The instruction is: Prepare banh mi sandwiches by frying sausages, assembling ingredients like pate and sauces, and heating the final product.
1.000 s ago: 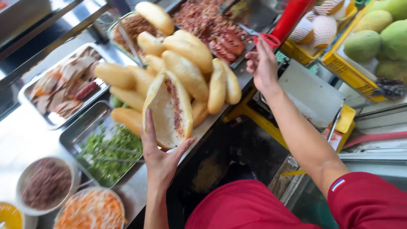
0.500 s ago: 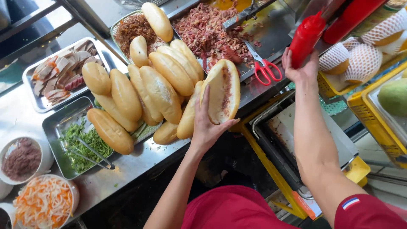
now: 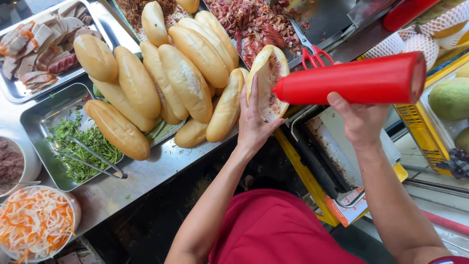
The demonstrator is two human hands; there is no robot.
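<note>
Left hand [image 3: 255, 122] cups split baguette [image 3: 268, 80] from below, fingers spread up its side, cut face open toward red squeeze bottle [image 3: 354, 79]. Right hand [image 3: 360, 120] wraps bottle from underneath, held level, nozzle tip touching bread's open filling. Held bread sits over counter edge, just beside pile of whole baguettes [image 3: 166, 78]. Red-handled scissors [image 3: 312, 51] lie on chopped meat tray [image 3: 254, 22] behind. Herb tray with tongs [image 3: 78, 146], shredded carrot bowl [image 3: 36, 222] at far left; green fruit [image 3: 449, 98] at right.
</note>
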